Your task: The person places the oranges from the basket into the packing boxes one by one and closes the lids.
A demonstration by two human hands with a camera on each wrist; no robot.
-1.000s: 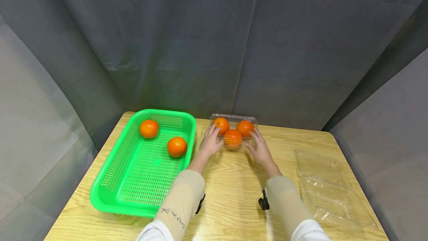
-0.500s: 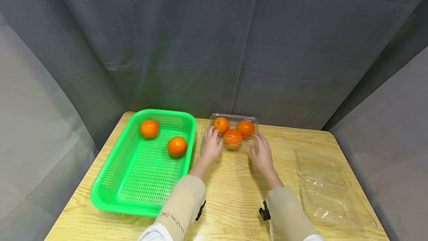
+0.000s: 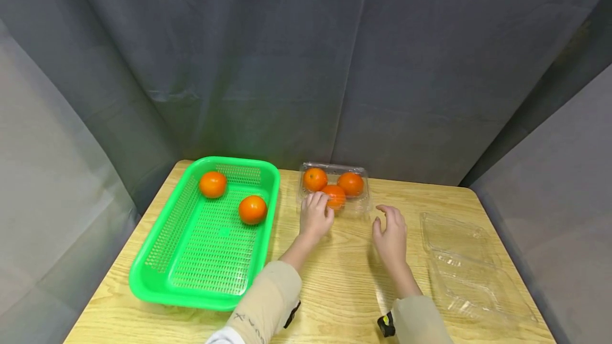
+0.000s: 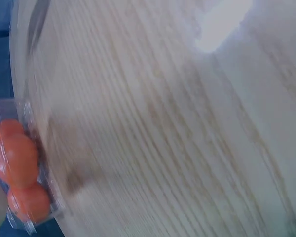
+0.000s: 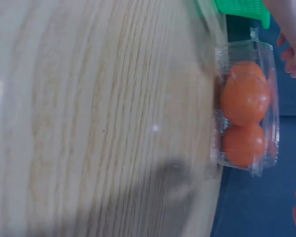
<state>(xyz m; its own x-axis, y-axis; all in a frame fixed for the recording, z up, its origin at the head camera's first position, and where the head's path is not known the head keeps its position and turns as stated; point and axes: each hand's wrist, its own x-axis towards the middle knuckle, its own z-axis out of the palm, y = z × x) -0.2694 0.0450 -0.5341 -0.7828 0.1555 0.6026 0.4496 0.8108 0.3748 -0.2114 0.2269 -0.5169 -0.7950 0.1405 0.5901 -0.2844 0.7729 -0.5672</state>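
A clear plastic clamshell box stands at the table's back edge with three oranges inside. In the right wrist view its clear walls rise around the fruit; whether the lid is fastened I cannot tell. My left hand, its fingers loosely bent, is by the box's front left and overlaps it in the head view. The right wrist view shows a gap between that left hand and the box. My right hand hovers to the box's front right, thumb and fingers apart, holding nothing.
On the left, a green plastic basket holds two oranges. An open clear clamshell lies on the right of the wooden table. Grey curtains enclose the back and sides.
My right hand has drawn back from the box, toward the front right. My left hand has shifted right, across the box's front. The box and oranges have barely moved.
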